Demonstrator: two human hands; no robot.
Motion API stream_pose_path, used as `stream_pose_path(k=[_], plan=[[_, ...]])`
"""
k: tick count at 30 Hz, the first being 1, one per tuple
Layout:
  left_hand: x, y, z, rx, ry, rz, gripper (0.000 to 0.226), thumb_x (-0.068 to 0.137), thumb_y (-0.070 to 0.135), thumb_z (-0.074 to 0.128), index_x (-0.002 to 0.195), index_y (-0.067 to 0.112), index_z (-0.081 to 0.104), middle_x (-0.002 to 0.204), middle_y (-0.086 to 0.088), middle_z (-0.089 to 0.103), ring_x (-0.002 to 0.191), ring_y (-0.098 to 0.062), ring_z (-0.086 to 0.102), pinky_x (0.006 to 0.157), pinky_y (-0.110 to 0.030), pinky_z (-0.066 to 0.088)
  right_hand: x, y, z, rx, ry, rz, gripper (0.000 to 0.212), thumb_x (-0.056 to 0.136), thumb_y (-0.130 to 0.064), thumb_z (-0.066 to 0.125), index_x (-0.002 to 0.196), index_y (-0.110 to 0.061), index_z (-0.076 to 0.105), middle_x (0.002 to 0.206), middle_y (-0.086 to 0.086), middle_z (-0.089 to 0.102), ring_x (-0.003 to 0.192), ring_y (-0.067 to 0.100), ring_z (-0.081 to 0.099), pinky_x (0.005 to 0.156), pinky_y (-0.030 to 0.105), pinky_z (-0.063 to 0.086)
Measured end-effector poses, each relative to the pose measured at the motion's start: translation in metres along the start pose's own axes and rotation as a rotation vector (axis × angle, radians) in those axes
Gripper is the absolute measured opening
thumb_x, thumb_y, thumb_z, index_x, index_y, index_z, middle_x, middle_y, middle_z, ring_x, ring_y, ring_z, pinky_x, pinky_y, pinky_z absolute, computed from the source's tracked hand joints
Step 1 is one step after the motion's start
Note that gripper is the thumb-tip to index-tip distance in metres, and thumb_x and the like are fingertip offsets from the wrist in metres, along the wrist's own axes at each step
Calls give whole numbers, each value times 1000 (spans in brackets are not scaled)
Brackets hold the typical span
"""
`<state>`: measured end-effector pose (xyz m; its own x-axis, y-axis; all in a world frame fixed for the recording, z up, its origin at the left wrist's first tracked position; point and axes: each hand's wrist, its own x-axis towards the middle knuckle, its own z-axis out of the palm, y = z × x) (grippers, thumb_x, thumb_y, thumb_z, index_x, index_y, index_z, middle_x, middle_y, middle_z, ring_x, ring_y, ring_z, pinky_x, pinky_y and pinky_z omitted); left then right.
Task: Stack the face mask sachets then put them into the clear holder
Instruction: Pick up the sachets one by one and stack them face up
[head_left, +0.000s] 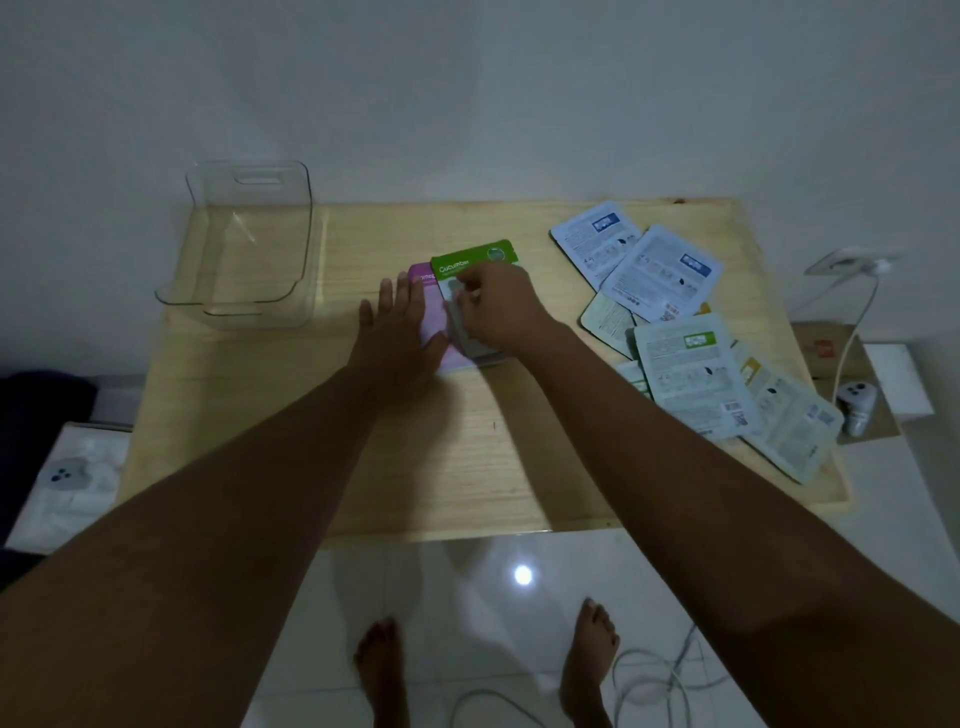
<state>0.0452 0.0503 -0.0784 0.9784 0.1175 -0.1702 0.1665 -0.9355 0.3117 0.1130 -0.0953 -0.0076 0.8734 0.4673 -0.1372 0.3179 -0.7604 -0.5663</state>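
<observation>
A green Cucumber sachet (475, 260) lies askew on a pink sachet (435, 317) in the middle of the wooden table (467, 457). My left hand (402, 338) rests flat, fingers spread, on the pink sachet's left side. My right hand (496, 309) pinches the green sachet from above. Several more sachets (691, 338) lie scattered face down on the table's right side. The clear holder (249, 244) stands empty at the table's back left corner, apart from both hands.
A white wall runs behind the table. White controllers lie to the left (67, 475) and right (854, 402) of the table. A cable (857, 322) hangs from a wall socket at right. My bare feet and loose cables are on the glossy tiled floor below.
</observation>
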Motion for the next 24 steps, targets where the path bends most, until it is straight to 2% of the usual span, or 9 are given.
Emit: stream_pose_path(k=[2, 5, 10, 13, 15, 17, 19, 22, 24], plan=[[0, -2, -1, -26, -9, -3, 79, 96, 45, 41, 155, 8, 4, 164, -13, 3, 151, -33, 0, 119, -55, 4, -3, 10, 1, -119, 43, 44, 33, 89, -21, 59, 121, -18, 64, 137, 14, 53, 128, 34, 47, 101, 50, 44], [1, 0, -3, -83, -17, -13, 75, 96, 45, 33, 155, 9, 3, 165, -11, 4, 151, -32, 0, 120, -55, 3, -8, 21, 8, -230, -83, 94, 32, 79, -18, 65, 110, -19, 57, 141, 16, 41, 132, 40, 36, 100, 61, 37], [2, 3, -5, -128, 3, -13, 70, 96, 49, 23, 156, 20, 1, 164, -11, 8, 151, -35, 4, 117, -59, 6, -17, 24, 24, -223, 5, 26, 41, 91, -37, 56, 129, -21, 54, 148, 16, 40, 129, 40, 38, 99, 54, 42], [2, 0, -1, -24, 13, 9, 71, 97, 52, 29, 156, 21, 6, 164, -14, 7, 150, -37, 4, 116, -60, 7, -17, 24, 26, -158, 0, -20, 39, 92, -39, 46, 123, -20, 59, 139, 16, 50, 124, 40, 45, 95, 49, 47], [2, -2, 3, 31, 22, 13, 72, 96, 52, 35, 156, 20, 9, 164, -15, 7, 150, -38, 4, 117, -59, 8, -17, 29, 25, -98, 57, -53, 43, 88, -37, 38, 118, -21, 64, 128, 13, 59, 117, 38, 53, 92, 47, 49], [1, -1, 4, 38, 27, 5, 73, 95, 51, 37, 156, 20, 10, 164, -15, 7, 150, -37, 3, 117, -58, 6, -18, 36, 14, -49, 128, 0, 40, 89, -24, 47, 125, -18, 62, 134, 13, 56, 123, 36, 50, 98, 50, 45], [2, 2, 3, 31, 22, -13, 73, 95, 51, 38, 156, 21, 10, 164, -13, 6, 150, -37, 1, 117, -58, 4, -17, 44, 1, -149, 193, 137, 51, 90, -17, 55, 140, -15, 48, 151, 16, 39, 140, 37, 33, 107, 57, 33], [2, 7, 0, 29, 1, -32, 74, 94, 51, 38, 156, 23, 10, 165, -10, 5, 150, -39, 0, 116, -60, 4, -14, 59, -7, -233, 106, 413, 67, 97, -31, 50, 154, -10, 21, 163, 20, 10, 152, 39, 6, 115, 65, 17], [2, 10, 1, 43, -4, -27, 73, 93, 53, 38, 155, 25, 10, 165, -8, 5, 149, -42, 0, 115, -62, 3, -13, 64, -2, -245, 51, 445, 70, 97, -35, 49, 153, -7, 17, 162, 22, 10, 151, 41, 5, 115, 65, 18]])
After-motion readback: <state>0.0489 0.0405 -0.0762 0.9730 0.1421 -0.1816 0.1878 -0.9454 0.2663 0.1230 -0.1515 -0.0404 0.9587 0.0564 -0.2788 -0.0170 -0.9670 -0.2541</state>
